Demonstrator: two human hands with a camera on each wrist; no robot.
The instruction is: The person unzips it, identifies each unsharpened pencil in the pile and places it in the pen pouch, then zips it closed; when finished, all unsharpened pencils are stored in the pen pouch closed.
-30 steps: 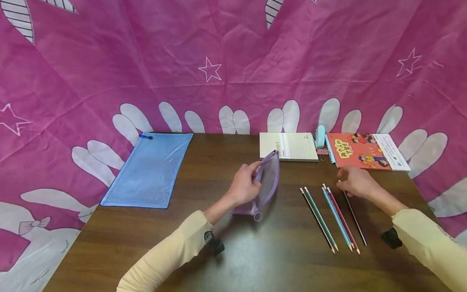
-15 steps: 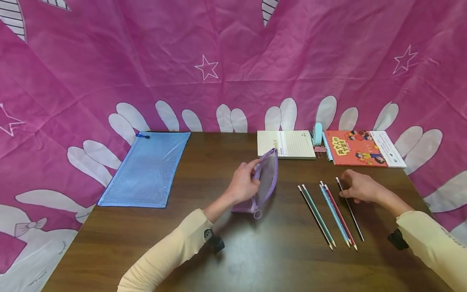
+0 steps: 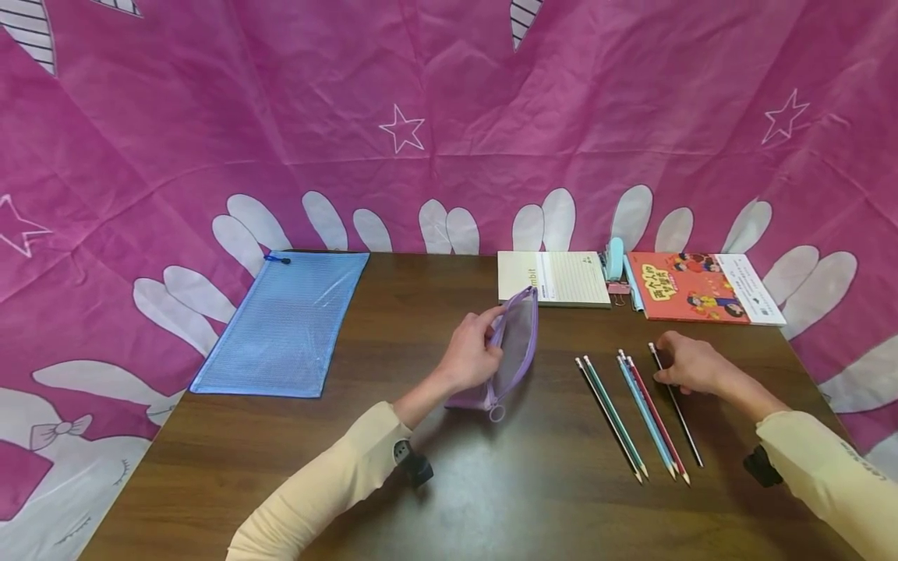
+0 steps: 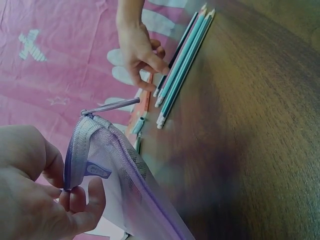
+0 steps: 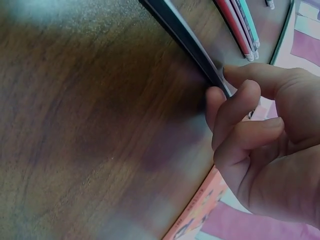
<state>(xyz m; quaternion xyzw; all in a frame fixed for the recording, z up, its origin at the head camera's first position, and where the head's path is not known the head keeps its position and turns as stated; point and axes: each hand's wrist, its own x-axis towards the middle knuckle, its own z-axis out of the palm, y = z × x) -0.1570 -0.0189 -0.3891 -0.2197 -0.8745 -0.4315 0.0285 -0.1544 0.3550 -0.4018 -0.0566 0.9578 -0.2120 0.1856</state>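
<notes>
My left hand (image 3: 470,354) pinches one edge of a purple mesh zipper pouch (image 3: 517,354), whose mouth gapes open towards the right. In the left wrist view, thumb and fingers grip the zipper side of the pouch (image 4: 107,150). On the right, my right hand (image 3: 694,365) holds a black pencil (image 3: 682,425) near its eraser end, thumb on one side and fingers on the other. The right wrist view shows this black pencil (image 5: 185,45) running up and left from the fingertips. Just left of it lie a red pencil (image 3: 658,417) and a light blue pencil (image 3: 641,413).
A green pencil (image 3: 617,417) and another dark pencil (image 3: 606,417) lie further left. At the back are a notepad (image 3: 575,276), a light blue stapler (image 3: 614,261) and an orange book (image 3: 691,288). A blue mesh zipper bag (image 3: 284,327) lies flat at the left.
My right hand has shifted slightly nearer along the black pencil, and its eraser end now shows beyond the fingers. The left hand keeps its grip on the pouch.
</notes>
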